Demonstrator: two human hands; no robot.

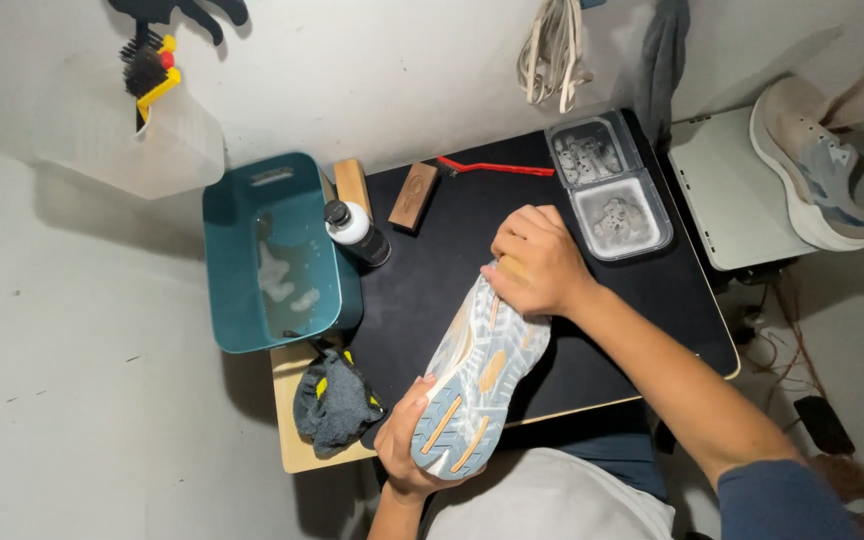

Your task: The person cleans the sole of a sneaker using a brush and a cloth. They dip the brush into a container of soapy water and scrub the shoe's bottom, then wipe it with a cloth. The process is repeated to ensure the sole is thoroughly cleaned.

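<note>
Hanging brush: we note a black-bristled brush with a yellow handle on the wall, well beyond our left fingertips and untouched.
Teal tub: we see it beyond and to the outer side of our left fingers, holding water with pale patches that we take for suds; we judge washing water is already prepared.
Grey cloth: crumpled, with yellow marks, just beside our left fingers on their outer side; neither hand touches it.
Bottle: white body with a dark cap, lying tilted between the tub and our right fingers; cap on.
Left hand: fingers are curled around the near end of the sneaker, bearing it from beneath.
Sneaker: held off the black mat between both sets of fingers, sole turned up toward us; the sole is pale blue-grey with tan inserts. We cannot tell whether it is wet or scrubbed.
Right hand: fingers are closed over the far end of the sneaker; whether they also pinch a small tool we cannot tell.
Clear tray: two lidded compartments just beyond our right fingers, contents indistinct.
Second sneaker: resting on a white surface well to the outer side of our right fingers; we judge it is not yet handled.
Progress: we judge the work is at the sole stage of one shoe, with the other pending.
</note>
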